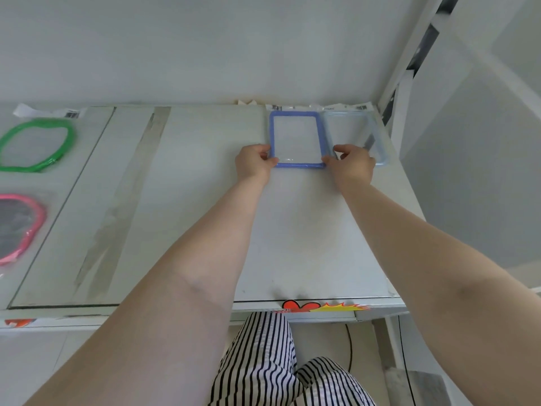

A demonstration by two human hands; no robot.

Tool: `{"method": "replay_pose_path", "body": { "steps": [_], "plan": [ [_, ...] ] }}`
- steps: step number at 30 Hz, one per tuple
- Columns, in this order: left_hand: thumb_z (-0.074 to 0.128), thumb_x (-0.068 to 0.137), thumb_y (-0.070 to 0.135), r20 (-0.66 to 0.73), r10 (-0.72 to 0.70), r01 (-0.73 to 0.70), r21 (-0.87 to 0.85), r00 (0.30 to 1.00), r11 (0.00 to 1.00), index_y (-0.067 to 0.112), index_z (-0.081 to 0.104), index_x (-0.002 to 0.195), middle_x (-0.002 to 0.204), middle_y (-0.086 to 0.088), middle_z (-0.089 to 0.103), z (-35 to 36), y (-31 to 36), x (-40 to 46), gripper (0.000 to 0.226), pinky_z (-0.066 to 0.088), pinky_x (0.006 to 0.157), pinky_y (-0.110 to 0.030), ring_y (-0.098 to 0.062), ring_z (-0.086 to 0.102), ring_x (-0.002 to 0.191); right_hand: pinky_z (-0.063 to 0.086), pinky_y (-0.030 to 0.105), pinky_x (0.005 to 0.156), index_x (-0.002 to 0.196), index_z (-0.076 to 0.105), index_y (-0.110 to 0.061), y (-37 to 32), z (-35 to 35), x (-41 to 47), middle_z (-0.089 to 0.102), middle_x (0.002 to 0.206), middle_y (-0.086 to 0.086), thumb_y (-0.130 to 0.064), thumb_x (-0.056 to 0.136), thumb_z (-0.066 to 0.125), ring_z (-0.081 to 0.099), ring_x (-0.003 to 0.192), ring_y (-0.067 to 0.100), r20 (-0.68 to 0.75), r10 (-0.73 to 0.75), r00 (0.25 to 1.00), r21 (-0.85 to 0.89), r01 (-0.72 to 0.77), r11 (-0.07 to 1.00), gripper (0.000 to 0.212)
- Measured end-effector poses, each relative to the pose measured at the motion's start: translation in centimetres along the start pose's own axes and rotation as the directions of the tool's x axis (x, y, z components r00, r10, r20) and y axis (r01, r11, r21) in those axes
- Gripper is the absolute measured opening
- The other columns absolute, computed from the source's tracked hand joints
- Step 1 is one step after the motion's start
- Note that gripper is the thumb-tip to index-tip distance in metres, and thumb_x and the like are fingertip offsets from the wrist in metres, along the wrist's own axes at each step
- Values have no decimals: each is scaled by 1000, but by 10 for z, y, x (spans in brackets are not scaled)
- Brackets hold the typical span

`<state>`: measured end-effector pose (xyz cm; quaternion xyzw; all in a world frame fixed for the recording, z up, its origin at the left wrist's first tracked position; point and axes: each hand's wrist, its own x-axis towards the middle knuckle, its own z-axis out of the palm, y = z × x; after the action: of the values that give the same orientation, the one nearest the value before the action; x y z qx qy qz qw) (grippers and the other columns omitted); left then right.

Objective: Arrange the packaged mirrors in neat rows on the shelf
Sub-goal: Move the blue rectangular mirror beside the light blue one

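- I am watching both arms reaching across the white shelf (307,230) toward its back edge.
- The left hand (254,161) is gripping the near left corner of the blue mirror (297,139), fingers curling over the frame and thumb lying along its near edge.
- The right hand (352,164) is pinching the near right corner of the same blue mirror, thumb and fingers closing on the frame.
- The blue mirror is lying flat between the two hands and reaching away from them to the back wall, its packaging flap with a barcode at the far end.
- Just past the right hand, a pale blue mirror (351,127) is lying flat, side by side with the blue one; the hand is covering part of its near edge, and I cannot tell whether the two frames are touching.
- Well off to the left of the left hand, a green mirror (36,145) is lying in its wrapper, with a pink mirror (20,227) lying nearer to me than it.
- Below the arms, striped trousers (263,361) are showing in front of the shelf edge.
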<state>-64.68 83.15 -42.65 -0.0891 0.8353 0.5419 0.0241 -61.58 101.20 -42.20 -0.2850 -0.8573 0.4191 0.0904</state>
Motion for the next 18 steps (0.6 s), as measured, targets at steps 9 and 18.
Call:
{"method": "replay_pose_path", "body": {
  "steps": [9, 18],
  "plan": [
    [75, 78, 8, 7, 47, -47, -16, 999, 999, 5, 64, 120, 92, 0, 58, 4, 1, -10, 44, 36, 58, 2, -13, 55, 84, 48, 39, 101, 121, 64, -27, 5, 6, -2, 60, 117, 3, -40, 73, 77, 51, 117, 28, -9, 34, 999, 68, -33, 997, 51],
    [74, 79, 12, 18, 33, -33, 20, 999, 999, 7, 61, 125, 95, -3, 58, 5, 1, -6, 48, 38, 79, -15, -13, 54, 87, 46, 38, 102, 124, 62, -28, 5, 9, 1, 57, 121, 4, -39, 77, 75, 46, 120, 26, -21, 39, 999, 46, -38, 998, 50]
  ]
}}
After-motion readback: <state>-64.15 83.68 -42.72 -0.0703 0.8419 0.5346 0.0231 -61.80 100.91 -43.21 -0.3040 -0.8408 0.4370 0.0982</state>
